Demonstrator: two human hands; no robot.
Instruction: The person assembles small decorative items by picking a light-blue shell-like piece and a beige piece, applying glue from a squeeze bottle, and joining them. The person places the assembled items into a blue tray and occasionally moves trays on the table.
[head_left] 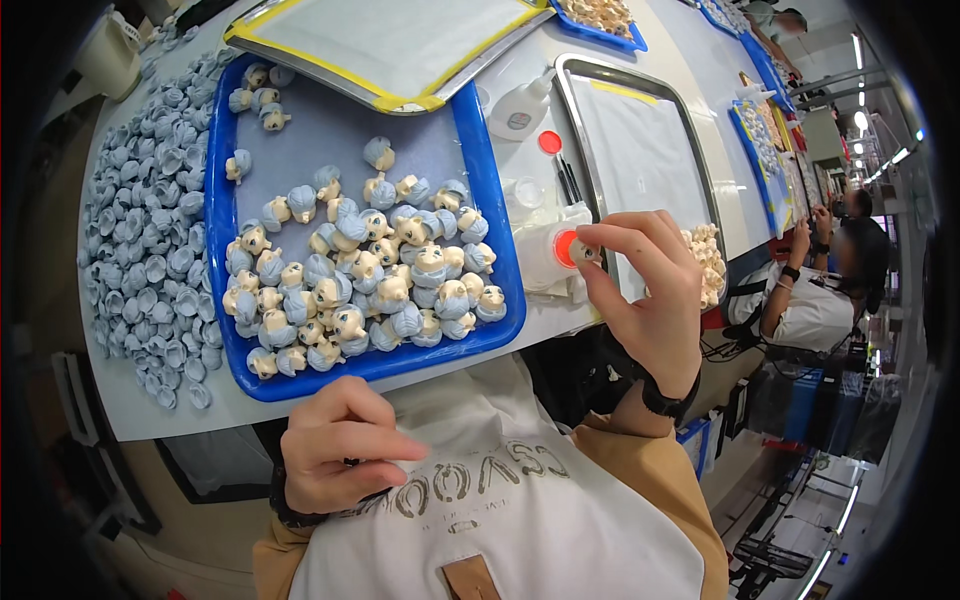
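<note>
My right hand [650,290] pinches a small doll head [585,253] between thumb and fingertips, beside a round container with a red-orange top [565,247]. Its painted eye shows; the fingers hide part of the rest. Low in front of my apron, near the table's front edge, my left hand [345,445] has bent fingers, with thumb and forefinger apart and nothing visible between them. Ahead of it stands a blue tray [375,385] with many doll heads [350,322], cream-faced with light blue hair, heaped toward its near side.
Light blue hollow hair shells [160,240] are piled left of the tray. A yellow-taped metal tray [390,45] overlaps its far end. Right of it are a white squeeze bottle [522,108], a metal tray [718,200] and cream pieces [706,265]. Another person [815,310] sits at the right.
</note>
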